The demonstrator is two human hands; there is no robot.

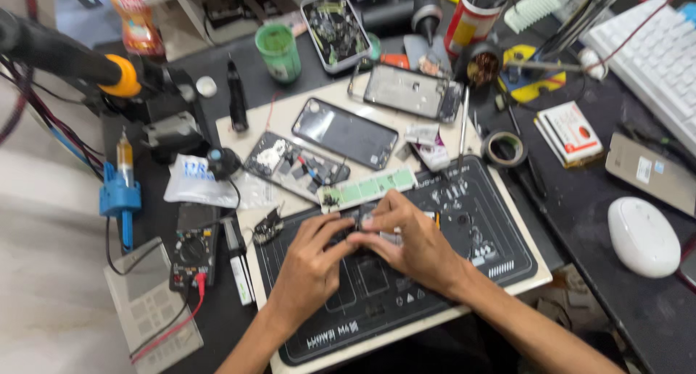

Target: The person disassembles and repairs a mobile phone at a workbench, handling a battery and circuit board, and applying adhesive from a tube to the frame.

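Note:
Both my hands meet over a black repair mat on a pale board. My left hand and my right hand pinch a small dark part between their fingertips; its exact shape is hidden by the fingers. Just beyond the fingers lies a green strip-shaped circuit board. An opened phone body with exposed parts, a black phone back panel and a phone frame lie farther back.
A multimeter with a red lead sits left of the mat. A blue tool stand, green cup, parts tin, tape roll, white mouse and keyboard surround the board.

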